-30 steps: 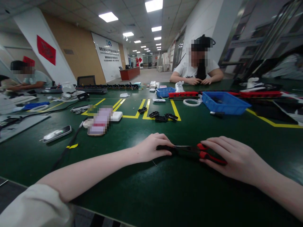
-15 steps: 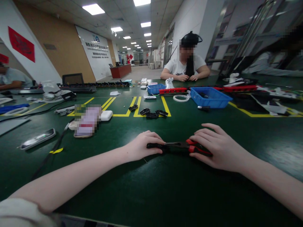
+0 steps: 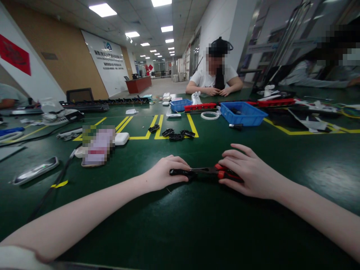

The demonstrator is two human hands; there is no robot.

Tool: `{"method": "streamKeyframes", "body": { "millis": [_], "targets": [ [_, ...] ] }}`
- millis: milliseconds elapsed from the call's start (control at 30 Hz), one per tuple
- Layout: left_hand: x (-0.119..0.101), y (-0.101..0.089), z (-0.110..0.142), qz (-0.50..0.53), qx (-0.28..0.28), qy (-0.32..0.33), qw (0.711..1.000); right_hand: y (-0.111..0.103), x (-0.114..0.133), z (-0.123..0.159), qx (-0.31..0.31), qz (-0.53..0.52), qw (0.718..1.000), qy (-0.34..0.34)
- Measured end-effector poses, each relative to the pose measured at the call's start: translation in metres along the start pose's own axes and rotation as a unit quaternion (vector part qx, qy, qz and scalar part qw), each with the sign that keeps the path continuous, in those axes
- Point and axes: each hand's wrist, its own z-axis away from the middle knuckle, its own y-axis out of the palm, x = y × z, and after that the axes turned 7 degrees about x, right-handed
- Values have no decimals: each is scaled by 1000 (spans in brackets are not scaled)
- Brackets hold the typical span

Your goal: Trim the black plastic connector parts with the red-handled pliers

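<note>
My left hand (image 3: 165, 173) is closed on a small black part (image 3: 180, 172), pinched between thumb and fingers. Red-handled pliers (image 3: 209, 171) lie in my right hand (image 3: 244, 170), its fingers around the handles and the index finger lifted. The jaws of the pliers reach left to the black part beside my left fingertips; whether they grip it I cannot tell. A thin pin or wire (image 3: 168, 190) lies on the table below my left hand. Beyond my hands sit several black parts (image 3: 176, 136) close together.
Left of me are a phone (image 3: 99, 148), a white case (image 3: 122, 138), a silvery device (image 3: 36, 170) and a black cable (image 3: 63, 172). Farther off stand a blue bin (image 3: 243, 114), a smaller blue bin (image 3: 180, 105) and a white ring (image 3: 210, 115). A person (image 3: 215, 77) sits opposite.
The camera view has turned to the right, so the scene slides left. My right index finger has lifted off the pliers' handles. Both hands stay close together at the black part.
</note>
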Motion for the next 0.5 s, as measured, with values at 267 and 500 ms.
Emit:
{"method": "streamKeyframes", "body": {
  "millis": [267,500],
  "targets": [
    [0,0,1,5,9,-1,1000,1,-6,4,-6,20,1000,-16],
    [-2,0,1,11,4,-2,1000,5,-8,5,-27,63,997,-20]
  ]
}}
